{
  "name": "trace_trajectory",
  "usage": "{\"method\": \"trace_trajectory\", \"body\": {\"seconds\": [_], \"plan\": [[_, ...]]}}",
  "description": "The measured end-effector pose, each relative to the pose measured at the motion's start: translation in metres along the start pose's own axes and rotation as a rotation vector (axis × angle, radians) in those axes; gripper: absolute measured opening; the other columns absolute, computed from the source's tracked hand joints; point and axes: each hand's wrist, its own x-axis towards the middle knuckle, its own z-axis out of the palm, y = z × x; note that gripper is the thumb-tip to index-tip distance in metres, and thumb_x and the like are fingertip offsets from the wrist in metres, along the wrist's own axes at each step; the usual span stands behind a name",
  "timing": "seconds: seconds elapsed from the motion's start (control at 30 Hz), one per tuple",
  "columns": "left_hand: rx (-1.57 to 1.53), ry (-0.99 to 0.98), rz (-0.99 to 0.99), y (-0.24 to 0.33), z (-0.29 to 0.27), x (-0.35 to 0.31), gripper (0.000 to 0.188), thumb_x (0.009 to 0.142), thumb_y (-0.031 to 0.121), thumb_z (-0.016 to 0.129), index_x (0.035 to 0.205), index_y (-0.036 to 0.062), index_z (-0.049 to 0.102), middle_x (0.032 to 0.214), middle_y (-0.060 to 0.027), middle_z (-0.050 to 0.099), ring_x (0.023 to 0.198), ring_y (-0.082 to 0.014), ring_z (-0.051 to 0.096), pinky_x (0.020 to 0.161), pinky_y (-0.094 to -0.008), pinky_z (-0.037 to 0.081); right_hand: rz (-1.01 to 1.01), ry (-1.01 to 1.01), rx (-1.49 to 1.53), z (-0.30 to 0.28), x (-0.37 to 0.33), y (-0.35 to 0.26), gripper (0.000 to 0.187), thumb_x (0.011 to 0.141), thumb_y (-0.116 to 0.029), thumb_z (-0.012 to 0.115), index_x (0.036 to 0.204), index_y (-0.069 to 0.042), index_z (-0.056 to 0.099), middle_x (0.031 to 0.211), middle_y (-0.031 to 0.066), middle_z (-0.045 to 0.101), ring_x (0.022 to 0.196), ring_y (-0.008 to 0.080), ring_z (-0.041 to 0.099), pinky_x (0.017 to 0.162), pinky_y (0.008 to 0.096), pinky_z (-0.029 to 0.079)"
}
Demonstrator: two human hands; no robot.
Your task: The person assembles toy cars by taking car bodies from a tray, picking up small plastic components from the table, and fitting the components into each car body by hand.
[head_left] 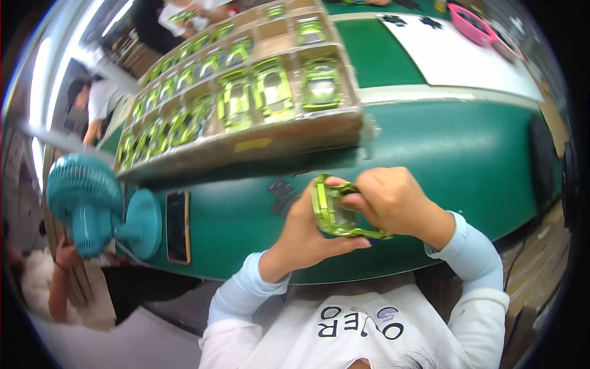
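Observation:
A shiny lime-green toy car body shell [321,208] is held above the green table, near its front edge. My left hand [299,235] grips the shell from the left, thumb along its lower edge and fingers behind it. My right hand [396,198] is closed at the shell's right side, with thumb and fingertips pressed into its middle. Whether those fingertips pinch a small part there is hidden. Just left of the hands, several small black pieces [281,192] lie on the table.
A divided cardboard box [258,142] full of similar green shells stands beyond my hands. To the left are a teal fan [86,190] and a phone [178,226]. A white sheet [473,67] and pink basket [471,26] sit at the far right. Other people are nearby.

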Motion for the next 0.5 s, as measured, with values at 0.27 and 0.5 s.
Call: {"method": "trace_trajectory", "body": {"seconds": [0.27,0.5], "plan": [[-0.245,-0.032,-0.077,-0.005,0.009,0.001,0.068,0.056,0.009,0.080,0.112,0.0013,0.041,0.099,-0.0054,0.051,0.090,-0.0120,0.050,0.077,-0.0253,0.043,0.039,-0.018,0.210,-0.006,-0.015,0.005,0.024,0.076,-0.019,0.059,0.062,-0.004,0.046,0.055,0.0127,0.049,0.051,0.0311,0.052,0.048,0.0397,0.041],[-0.409,-0.071,-0.153,-0.004,0.004,0.004,0.071,0.058,0.003,0.076,0.117,0.0007,0.035,0.105,-0.0085,0.049,0.095,-0.0167,0.052,0.075,-0.0292,0.047,0.162,0.021,0.270,0.011,-0.014,-0.002,0.021,0.075,-0.017,0.058,0.064,-0.002,0.048,0.058,0.0150,0.051,0.054,0.0317,0.053,0.049,0.0389,0.041]]}}
